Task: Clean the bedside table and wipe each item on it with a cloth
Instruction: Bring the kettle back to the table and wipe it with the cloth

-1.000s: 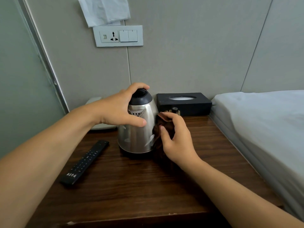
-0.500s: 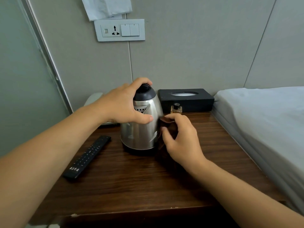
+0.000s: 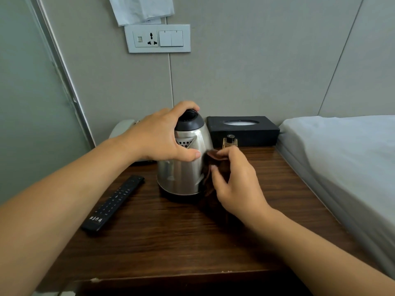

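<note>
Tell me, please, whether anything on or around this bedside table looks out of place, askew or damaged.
The one oddity is a crumpled white sheet hanging on the wall just above the socket panel; it looks stuck there loosely. On the table, the kettle stands upright and the remote lies flat at an angle; no spills or damage show.

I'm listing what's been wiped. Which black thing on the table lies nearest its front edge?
The remote control, lying flat left of the kettle. The black tissue box sits at the back against the wall.
</note>
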`<state>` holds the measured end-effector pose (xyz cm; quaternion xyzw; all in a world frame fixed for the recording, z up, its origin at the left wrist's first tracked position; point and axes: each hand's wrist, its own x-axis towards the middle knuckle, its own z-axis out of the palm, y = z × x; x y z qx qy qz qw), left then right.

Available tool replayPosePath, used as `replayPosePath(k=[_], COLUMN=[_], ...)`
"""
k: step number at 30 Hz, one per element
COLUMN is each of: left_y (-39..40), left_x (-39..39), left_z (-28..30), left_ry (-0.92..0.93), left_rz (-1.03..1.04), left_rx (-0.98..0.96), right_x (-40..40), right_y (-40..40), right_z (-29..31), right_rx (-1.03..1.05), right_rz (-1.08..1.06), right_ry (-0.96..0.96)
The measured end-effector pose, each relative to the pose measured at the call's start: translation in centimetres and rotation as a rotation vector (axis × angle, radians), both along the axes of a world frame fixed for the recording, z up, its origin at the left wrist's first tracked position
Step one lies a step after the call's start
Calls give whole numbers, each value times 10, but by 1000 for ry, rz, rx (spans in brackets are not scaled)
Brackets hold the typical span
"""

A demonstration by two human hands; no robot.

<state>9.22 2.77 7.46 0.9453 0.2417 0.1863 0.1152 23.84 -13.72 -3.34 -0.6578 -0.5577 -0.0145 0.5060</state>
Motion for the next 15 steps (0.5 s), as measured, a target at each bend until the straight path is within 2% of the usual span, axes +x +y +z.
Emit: replayPosePath(k=[4,6,10,12,15], left_y=[2,1,-2,-3,-2], left_x=[0,0,0,1,2], left_z=[-1,-1,0,0,-1], left_ry=[-8,-16,-31,-33,-42], left_rz=[-5,-20,-72,-84,-90], left_rx=[-2,-10,-47,-44,-41], right_x=[10,24,43,43,29], right_y=[-13,-8,8,14,11], right_z=[-10,-4,15,15,6], right_rx=[-147,-102,4,-5,42], right_rz=[93,23,-49,0,10], right_ry=[-161,-82,245,236,103])
